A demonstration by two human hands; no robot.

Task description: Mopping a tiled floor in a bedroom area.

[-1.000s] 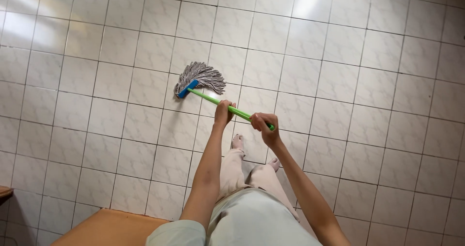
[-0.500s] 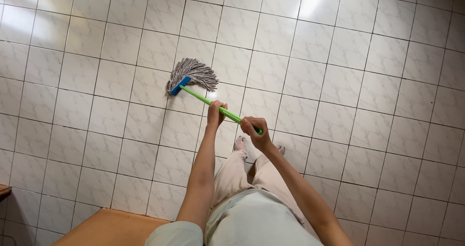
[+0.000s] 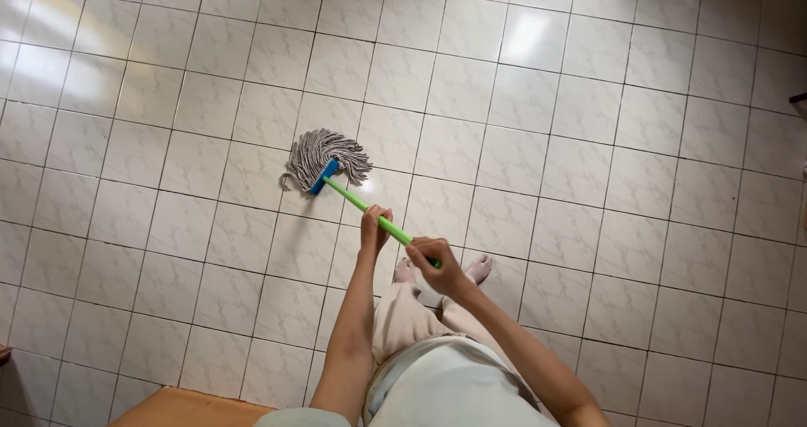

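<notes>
I see both hands wrapped around a bright green mop handle (image 3: 370,211) near the middle of the frame. My left hand (image 3: 373,228) grips the handle lower down its length, fingers curled over it; my right hand (image 3: 434,263) closes in a fist around the handle's top end, just below and right of the left. The handle slants up and to the left from the hands to a blue plastic clamp (image 3: 323,176), which holds a grey string mop head (image 3: 323,155). The strings fan out flat on the pale square-tiled floor (image 3: 588,183), left of centre in the frame. Below the hands I see my beige trousers (image 3: 403,309) and two feet in light socks (image 3: 479,267) standing on the tiles, just under the right hand. At the bottom left edge, the corner of an orange-brown wooden surface (image 3: 181,410) shows. A bright patch of reflected light lies on the tiles at the upper right.
</notes>
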